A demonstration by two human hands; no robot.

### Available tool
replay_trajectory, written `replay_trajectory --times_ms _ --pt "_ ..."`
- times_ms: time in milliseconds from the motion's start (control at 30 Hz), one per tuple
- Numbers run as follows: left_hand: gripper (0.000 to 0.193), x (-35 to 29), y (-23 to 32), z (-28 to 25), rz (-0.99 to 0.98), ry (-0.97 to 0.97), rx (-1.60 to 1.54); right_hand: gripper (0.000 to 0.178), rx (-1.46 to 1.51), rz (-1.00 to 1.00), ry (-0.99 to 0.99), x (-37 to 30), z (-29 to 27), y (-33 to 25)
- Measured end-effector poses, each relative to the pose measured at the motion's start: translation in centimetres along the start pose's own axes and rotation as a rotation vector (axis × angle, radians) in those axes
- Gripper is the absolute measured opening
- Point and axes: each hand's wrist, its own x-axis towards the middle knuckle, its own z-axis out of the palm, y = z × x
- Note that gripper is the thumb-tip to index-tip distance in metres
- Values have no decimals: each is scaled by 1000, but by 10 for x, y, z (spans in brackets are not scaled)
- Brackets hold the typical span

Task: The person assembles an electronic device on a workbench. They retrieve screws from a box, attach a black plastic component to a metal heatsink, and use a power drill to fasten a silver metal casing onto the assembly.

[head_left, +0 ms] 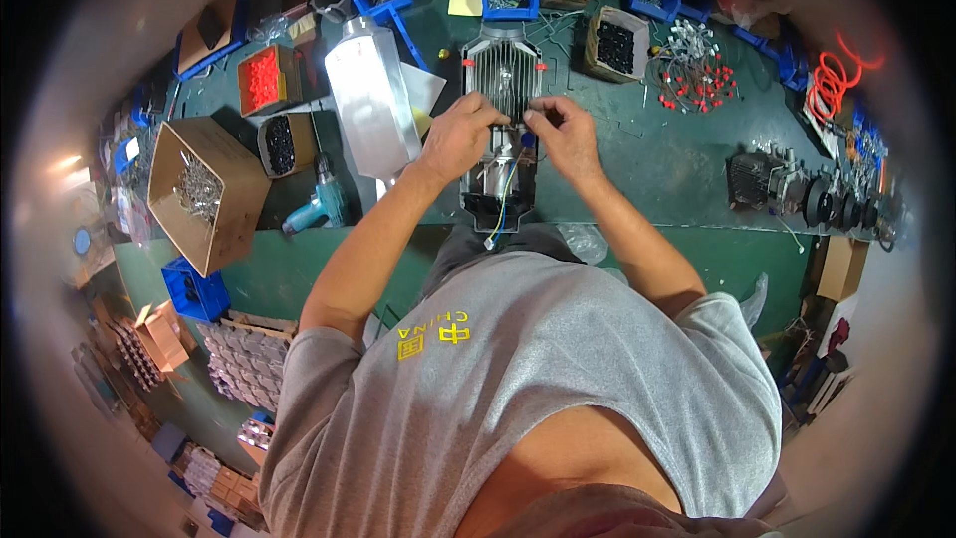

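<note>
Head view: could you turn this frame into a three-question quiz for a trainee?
1. True or false: the left hand and the right hand are both at the finned metal unit.
2. Multiple choice: what colour is the drill? A yellow, B teal, C black.
3. Fill in: from the person's side, the silvery metal casing lies to the ____ of the finned metal unit.

Key: 1 true; 2 B; 3 left.
</note>
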Motion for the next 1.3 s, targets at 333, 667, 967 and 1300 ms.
replay_trajectory --times_ms 333,667,967,1300 --pt "27 -3 -5 0 -46 -35 -29 43 149 340 27 -15 20 -2" --pt "32 -19 -10 3 -33 100 -180 74 11 381 69 -19 23 -6" --pt "26 -155 -22 14 -398 217 -201 63 160 445 89 -19 29 -9" --pt "23 -242 -54 14 -663 179 -69 67 -5 501 51 -18 29 -18"
